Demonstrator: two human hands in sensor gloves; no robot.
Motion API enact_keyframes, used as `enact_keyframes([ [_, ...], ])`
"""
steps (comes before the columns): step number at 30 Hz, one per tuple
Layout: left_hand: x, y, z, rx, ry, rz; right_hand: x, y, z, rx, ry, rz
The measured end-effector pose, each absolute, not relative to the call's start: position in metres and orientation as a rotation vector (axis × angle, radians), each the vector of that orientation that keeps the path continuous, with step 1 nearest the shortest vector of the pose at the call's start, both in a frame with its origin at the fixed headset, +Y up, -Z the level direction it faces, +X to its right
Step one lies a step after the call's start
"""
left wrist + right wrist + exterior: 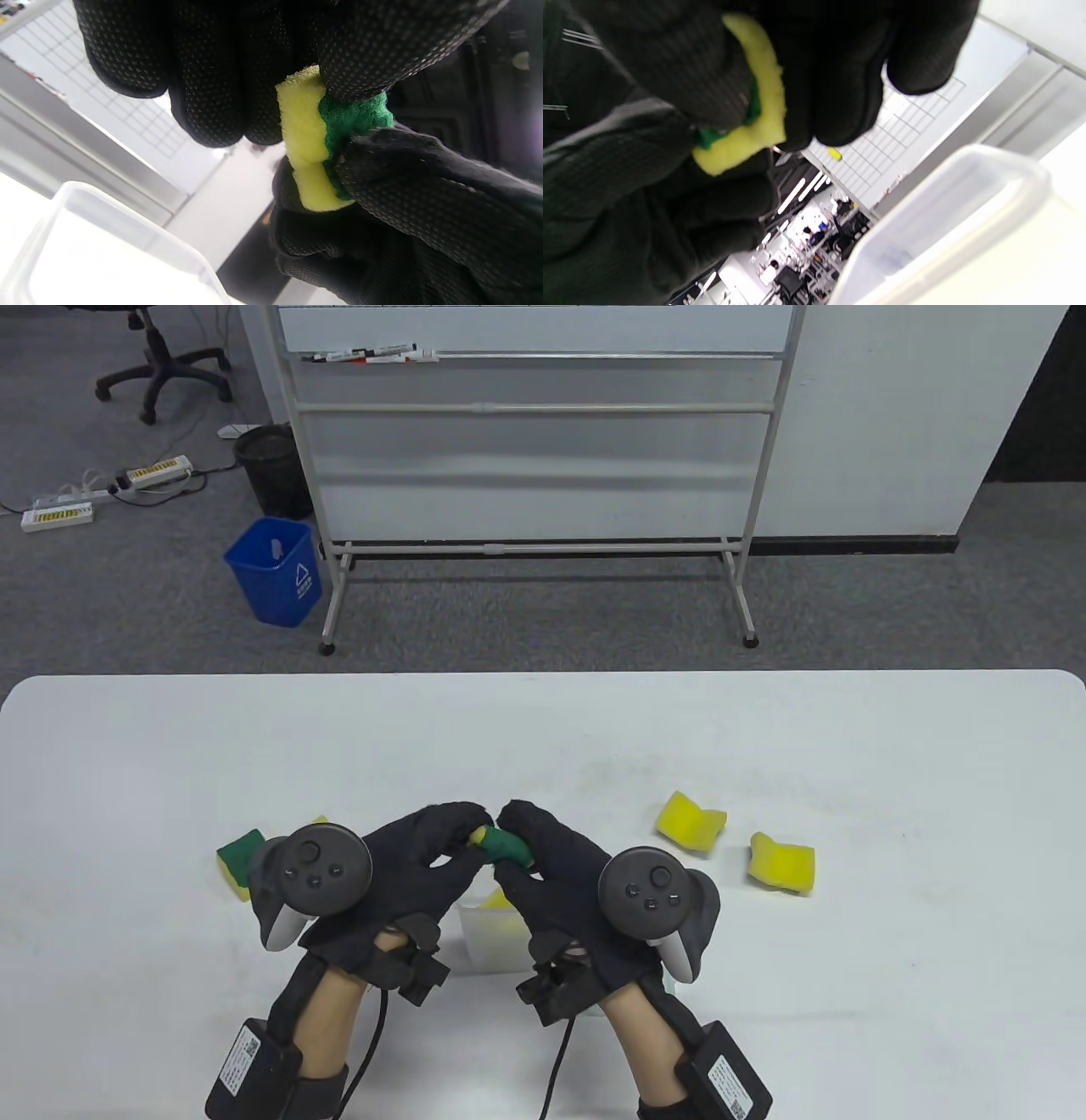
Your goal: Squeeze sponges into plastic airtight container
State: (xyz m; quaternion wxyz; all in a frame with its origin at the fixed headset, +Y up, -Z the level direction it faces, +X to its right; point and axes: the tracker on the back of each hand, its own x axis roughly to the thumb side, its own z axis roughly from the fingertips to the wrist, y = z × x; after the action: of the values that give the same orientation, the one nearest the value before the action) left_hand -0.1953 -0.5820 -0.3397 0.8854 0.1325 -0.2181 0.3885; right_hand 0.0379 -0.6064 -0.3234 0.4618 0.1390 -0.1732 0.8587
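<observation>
Low in the centre of the table view, both hands wring 1 sponge above the container.

The left hand [399,857] and right hand [560,874] meet fingertip to fingertip, each grip closed tight on an end of the held sponge [502,847], which is crushed into a short roll with its long axis running left to right between them. Directly below it in the frame, nearer the wrists, the clear plastic container [488,937] stands on the desk [891,984], with something yellow showing inside. Both wrist views show its rim just under the fingers. Neither hand is nearer; the sponge must go straight down. 2 yellow sponges [691,820] [782,863] lie at centre right, well apart from the hands, and a green-backed sponge [237,861] lies partly hidden at the left tracker.
</observation>
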Motion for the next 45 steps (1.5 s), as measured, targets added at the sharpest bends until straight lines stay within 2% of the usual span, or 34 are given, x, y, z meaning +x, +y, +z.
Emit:
enact_keyframes([
  [8,-0.2,-0.601,-0.354,0.136,-0.399,0.995,0.036,-0.608,-0.319,0.332,-0.663,2.095],
  [11,-0.199,-0.603,-0.354,0.122,-0.39,0.917,0.037,-0.607,-0.319,0.322,-0.725,2.173],
  [14,-0.203,-0.601,-0.352,0.196,-0.334,0.755,0.04,-0.606,-0.318,0.296,-0.759,2.255],
  [17,-0.214,-0.6,-0.352,0.259,-0.244,0.678,0.039,-0.606,-0.32,0.286,-0.749,2.371],
  [23,-0.237,-0.604,-0.357,0.284,-0.12,0.647,0.025,-0.612,-0.32,0.317,-0.782,2.593],
  [35,-0.256,-0.611,-0.363,0.282,-0.026,0.594,0.012,-0.62,-0.322,0.368,-0.726,2.775],
  [45,-0.295,-0.624,-0.37,0.266,0.135,0.493,0.02,-0.621,-0.325,0.319,-0.712,2.696],
])
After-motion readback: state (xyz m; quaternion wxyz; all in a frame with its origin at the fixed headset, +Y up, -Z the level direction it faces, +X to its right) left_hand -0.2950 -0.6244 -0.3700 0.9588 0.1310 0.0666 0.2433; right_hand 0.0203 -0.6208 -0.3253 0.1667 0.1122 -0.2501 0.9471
